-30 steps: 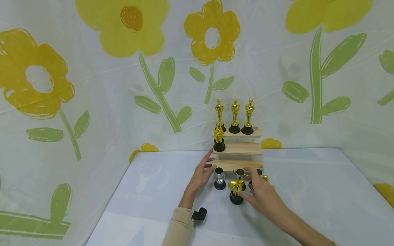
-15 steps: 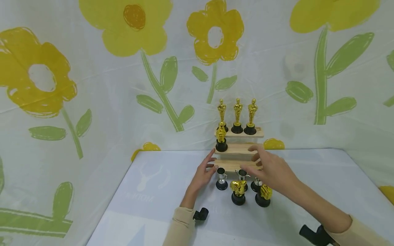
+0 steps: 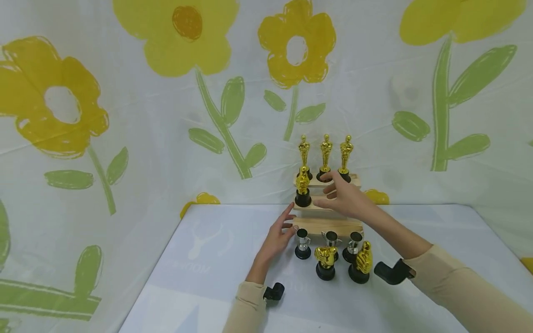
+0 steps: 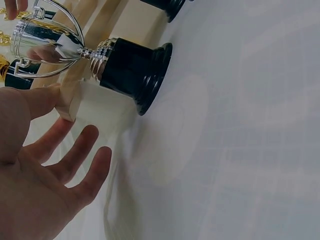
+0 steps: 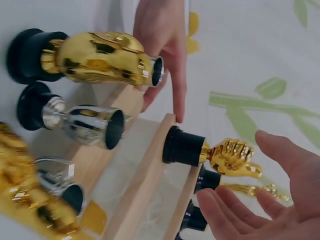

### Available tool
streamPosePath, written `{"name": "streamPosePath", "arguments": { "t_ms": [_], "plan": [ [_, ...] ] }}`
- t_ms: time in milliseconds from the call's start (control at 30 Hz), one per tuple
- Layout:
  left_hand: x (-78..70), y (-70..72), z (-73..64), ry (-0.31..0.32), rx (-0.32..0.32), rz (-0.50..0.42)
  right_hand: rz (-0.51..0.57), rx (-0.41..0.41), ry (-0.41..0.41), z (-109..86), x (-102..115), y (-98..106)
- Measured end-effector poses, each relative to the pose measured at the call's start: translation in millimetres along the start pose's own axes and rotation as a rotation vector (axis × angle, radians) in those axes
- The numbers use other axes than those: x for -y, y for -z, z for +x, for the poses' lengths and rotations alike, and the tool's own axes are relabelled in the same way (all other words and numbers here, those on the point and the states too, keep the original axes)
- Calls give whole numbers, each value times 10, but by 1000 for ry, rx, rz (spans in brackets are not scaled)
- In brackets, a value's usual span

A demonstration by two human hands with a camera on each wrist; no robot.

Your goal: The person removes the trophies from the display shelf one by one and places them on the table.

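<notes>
My right hand point(image 3: 343, 196) is raised at the middle tier of a wooden three-tier shelf point(image 3: 326, 225), its fingers spread and relaxed. In the right wrist view, a gold thumbs-up trophy point(image 5: 232, 157) on that tier stands between its thumb and fingers, apparently untouched. At the shelf's left end, my left hand point(image 3: 276, 238) touches the wood with thumb and forefinger, fingers mostly straight. A silver cup trophy point(image 4: 47, 40) stands right beside it. Three gold statuettes point(image 3: 326, 150) occupy the top tier.
Two more silver cups point(image 3: 331, 238) point(image 3: 354, 243) stand on the white table before the shelf. Nearer the person are a gold trophy point(image 3: 325, 256) and a gold fist-like trophy point(image 3: 364, 258). A flower-printed curtain point(image 3: 158, 138) hangs behind.
My right hand has moved up and away from the trophies on the table to the shelf's middle tier. My left hand has stayed at the shelf's left end.
</notes>
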State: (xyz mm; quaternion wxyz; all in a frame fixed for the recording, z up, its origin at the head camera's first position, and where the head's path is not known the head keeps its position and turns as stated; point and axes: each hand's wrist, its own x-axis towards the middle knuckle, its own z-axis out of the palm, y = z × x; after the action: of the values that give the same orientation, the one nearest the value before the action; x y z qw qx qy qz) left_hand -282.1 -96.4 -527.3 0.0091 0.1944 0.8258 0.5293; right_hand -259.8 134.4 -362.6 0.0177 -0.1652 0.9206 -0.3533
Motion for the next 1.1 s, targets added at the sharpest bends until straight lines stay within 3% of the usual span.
{"name": "streamPosePath", "arguments": {
  "t_ms": [233,533,733,1100],
  "plan": [
    [-3,-15,13,-20,7,4,37,-8,-29,285,64,-43],
    [-2,-10,3,-2,3,-1,196,-20,-98,494,29,-260],
    [-3,-17,3,-23,-3,-11,146,-62,-102,562,-22,-393],
    [-7,-25,-8,5,-5,-3,21,-90,-162,632,61,-499]
  ]
}}
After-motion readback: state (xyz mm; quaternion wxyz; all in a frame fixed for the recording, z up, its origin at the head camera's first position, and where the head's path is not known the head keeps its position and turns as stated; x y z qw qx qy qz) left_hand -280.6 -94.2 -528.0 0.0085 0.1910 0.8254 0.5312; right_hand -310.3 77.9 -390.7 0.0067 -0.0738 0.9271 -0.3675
